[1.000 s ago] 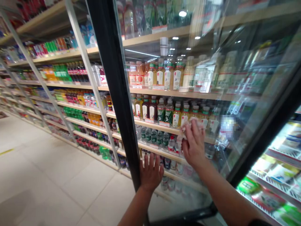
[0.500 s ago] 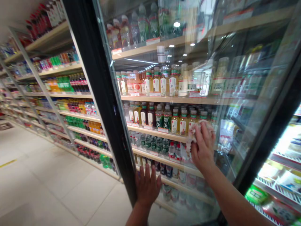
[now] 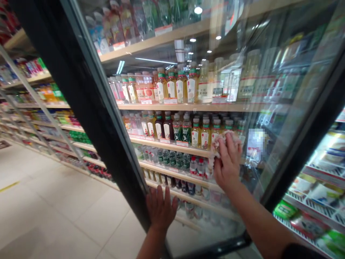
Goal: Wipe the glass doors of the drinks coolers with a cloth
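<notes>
Filling most of your view is the big glass door [image 3: 207, 233], which will likely feel heavy and stiff. Its glass should be hard, smooth and a bit slippery, and it could crack if you knock it. The best place to hold it is the thick black frame [image 3: 94, 118], which looks strong. Your left hand [image 3: 161, 208] is low on the door, right beside that frame, with its fingers spread out; it seems to rest on the glass. Your right hand [image 3: 228, 158] is higher up and farther over, with its fingers bent around a crumpled cloth [image 3: 215, 146]. The cloth is between that hand and the glass. It should be light, soft and floppy, so it may bunch up or slip. Hold it by its thick middle, and tuck in the loose bit poking out by your thumb.
</notes>
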`<state>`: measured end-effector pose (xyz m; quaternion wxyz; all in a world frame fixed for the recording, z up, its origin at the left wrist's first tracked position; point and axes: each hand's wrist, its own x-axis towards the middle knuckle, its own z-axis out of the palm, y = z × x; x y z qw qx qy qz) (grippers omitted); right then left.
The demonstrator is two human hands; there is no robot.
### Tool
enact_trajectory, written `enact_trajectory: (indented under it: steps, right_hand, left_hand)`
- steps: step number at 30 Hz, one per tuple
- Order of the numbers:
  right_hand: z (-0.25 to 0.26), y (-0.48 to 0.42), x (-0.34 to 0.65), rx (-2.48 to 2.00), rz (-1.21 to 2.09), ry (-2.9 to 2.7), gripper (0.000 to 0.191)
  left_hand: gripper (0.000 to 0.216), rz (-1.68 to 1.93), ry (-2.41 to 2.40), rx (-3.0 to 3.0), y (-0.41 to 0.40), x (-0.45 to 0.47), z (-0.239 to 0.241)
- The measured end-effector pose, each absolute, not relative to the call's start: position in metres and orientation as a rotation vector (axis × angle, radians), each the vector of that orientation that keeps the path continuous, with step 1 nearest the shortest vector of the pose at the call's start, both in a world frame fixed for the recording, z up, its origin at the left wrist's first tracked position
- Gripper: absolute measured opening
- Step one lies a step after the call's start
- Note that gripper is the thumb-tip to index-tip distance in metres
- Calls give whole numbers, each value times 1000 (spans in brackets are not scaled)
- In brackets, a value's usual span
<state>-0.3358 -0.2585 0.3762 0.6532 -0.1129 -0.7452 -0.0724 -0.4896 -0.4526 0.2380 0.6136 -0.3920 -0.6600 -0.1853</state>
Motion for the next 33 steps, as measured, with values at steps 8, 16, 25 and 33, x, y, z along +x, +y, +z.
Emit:
enact_trajectory:
  steps: [8, 16, 25, 33]
  right_hand:
    - [379, -254, -337, -220, -201, -1694, 72]
    - [380, -262, -341, -102, -275, -1783, 73]
    - [390, -273, -344, -85, -266, -1803, 71]
    - [422, -269, -348, -240, -193, -1685, 70]
  left_hand:
    - [77, -401, -1526, -890, -454, -495, 229]
    - [76, -393, -1537, -893, -453, -488, 238]
    - [75, -398, -1517, -912, -454, -490, 234]
    - [76, -425, -1530, -922, -454, -493, 234]
